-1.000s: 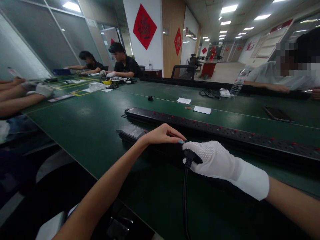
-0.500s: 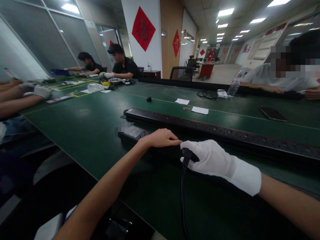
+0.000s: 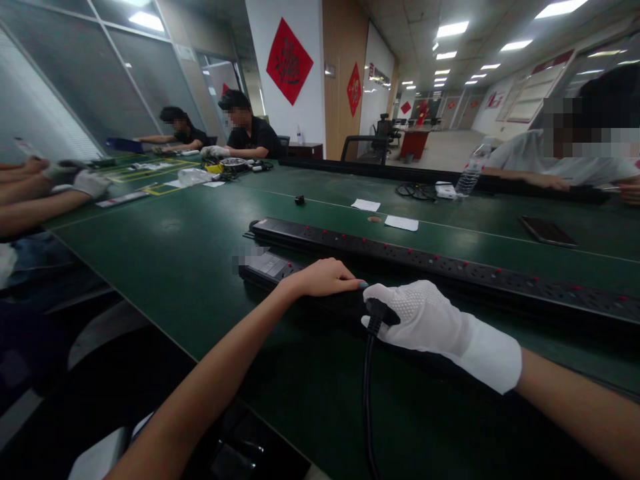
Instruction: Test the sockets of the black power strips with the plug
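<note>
On green worktop point(image 3: 200, 220), head view: bare left hand point(image 3: 325, 277) laid over near power strip point(image 3: 267, 267); whether its grip clasps anything, cannot tell. Just beside, toward 3 o'clock, right hand point(image 3: 417, 310) in white glove point(image 3: 490, 347), grip wrapped round black plug point(image 3: 383, 311), cable point(image 3: 367, 400) running toward 6 o'clock. From plug: long power strip point(image 3: 410, 257) at 12 o'clock, paper card point(image 3: 401, 223) beyond it, phone point(image 3: 547, 230) at 2 o'clock.

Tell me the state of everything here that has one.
Nearer black power strip, lying flat, partly covered
Farther long black power strip, lying flat
Black plug, gripped; prongs hidden
Bare left hand, laid over nearer strip
White-gloved right hand, closed around plug
Clear plastic bottle, standing
Dark phone-like slab, lying flat
Thin black cable, coiled
White ceiling lights, lit
</note>
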`<state>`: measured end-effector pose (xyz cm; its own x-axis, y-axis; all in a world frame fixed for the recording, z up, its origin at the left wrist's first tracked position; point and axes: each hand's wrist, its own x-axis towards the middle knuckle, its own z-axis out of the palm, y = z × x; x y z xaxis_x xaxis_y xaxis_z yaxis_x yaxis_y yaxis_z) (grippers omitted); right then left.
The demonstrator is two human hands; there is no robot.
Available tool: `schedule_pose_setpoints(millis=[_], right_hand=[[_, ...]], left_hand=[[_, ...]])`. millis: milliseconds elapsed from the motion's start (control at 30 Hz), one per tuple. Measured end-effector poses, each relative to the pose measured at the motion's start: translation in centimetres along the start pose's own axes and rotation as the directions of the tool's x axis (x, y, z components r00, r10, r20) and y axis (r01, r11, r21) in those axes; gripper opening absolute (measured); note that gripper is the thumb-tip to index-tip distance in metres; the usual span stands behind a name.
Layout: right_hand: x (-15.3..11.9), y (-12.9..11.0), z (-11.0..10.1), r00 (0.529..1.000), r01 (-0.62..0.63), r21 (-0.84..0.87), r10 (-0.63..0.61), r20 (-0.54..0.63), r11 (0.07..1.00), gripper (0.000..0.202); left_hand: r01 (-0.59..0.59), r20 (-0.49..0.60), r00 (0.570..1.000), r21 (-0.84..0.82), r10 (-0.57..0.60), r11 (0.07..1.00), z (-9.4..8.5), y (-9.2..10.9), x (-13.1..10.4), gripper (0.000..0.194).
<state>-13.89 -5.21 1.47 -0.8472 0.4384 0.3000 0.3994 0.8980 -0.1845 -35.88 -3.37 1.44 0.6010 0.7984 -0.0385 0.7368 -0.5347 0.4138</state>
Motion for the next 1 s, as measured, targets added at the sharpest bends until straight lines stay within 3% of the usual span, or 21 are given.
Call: schedule_pose_setpoints(millis=[467,1000], right_hand=[[-0.1,-0.3,0.0,1.000,0.008,-0.031,-0.008,-0.022,0.999,0.025],[0.2,-1.2,-0.1,0.995,-0.076,-0.187,0.063,-0.074,0.979,0.033]], left_hand=[[-0.002,-0.005,1.000,-0.008,0.002,1.000,0.1,-0.1,0.1,0.050],[0.011,-0.016,1.000,-0.017,-0.011,1.000,0.3,-0.3,0.2,0.048]])
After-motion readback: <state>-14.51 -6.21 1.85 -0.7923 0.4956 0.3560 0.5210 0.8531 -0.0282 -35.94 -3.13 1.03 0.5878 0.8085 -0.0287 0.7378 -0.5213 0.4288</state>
